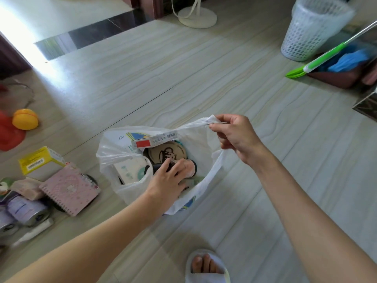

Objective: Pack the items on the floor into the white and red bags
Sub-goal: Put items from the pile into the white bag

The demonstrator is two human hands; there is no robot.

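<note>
Head view, nearest first: I see a slippered foot (207,266) on the floor (265,201). My left hand (169,182) reaches into the white bag (114,152), fingers curled round a dark cylindrical item (191,167). My right hand (236,137) pinches the bag's handle (195,124), holding the mouth apart. Inside lie a red-labelled box (155,139) and a round disc (165,154). Left of the bag sit a pink notebook (69,188), a yellow box (38,162) and the red bag (9,135). Beyond stands a white basket (312,29).
</note>
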